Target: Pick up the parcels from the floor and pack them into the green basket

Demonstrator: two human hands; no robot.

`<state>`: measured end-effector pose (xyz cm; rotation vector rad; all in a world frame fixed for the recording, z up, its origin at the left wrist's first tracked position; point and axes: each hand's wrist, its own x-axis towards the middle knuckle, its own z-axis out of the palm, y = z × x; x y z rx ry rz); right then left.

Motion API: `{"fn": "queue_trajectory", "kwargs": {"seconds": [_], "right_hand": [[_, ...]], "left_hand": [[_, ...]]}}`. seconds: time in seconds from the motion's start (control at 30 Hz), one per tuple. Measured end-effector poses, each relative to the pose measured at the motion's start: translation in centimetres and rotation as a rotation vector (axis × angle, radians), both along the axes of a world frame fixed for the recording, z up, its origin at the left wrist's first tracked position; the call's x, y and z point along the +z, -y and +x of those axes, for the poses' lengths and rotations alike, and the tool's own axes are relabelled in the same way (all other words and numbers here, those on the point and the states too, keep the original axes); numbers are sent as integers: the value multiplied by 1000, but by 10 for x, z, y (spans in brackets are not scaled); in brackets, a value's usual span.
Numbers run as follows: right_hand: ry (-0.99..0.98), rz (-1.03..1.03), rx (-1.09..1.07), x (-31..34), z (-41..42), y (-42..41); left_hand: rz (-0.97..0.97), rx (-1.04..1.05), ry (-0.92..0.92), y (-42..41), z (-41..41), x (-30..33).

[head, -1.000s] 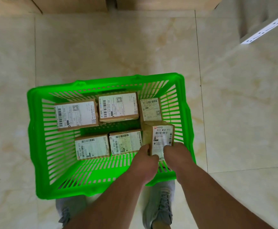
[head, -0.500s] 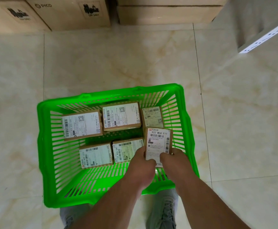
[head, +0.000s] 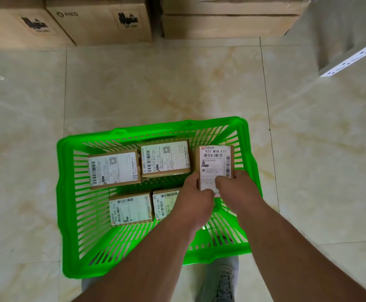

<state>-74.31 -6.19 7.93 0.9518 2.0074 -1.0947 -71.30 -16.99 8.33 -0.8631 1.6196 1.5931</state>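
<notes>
Packing looked nearly finished: one parcel in hand, four already down.

Both forearms reached forward over the green basket (head: 68, 192); the left hand (head: 196, 201) and right hand (head: 236, 186) together gripped the labelled parcel (head: 215, 164) above its right side. Four parcels (head: 114, 171) lay inside; the floor (head: 155, 88) beyond showed none left.

Both forearms are extended toward 12 o'clock; the left hand (head: 196, 199) and right hand (head: 235, 188) are closed side by side in a shared grip.
</notes>
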Motion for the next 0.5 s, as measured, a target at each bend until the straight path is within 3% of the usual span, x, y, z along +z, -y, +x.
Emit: {"fn": "queue_trajectory", "kwargs": {"seconds": [0.5], "right_hand": [[-59,-42,95,-18,-23,3]], "left_hand": [[16,58,-86,-11,-15,-16]]}}
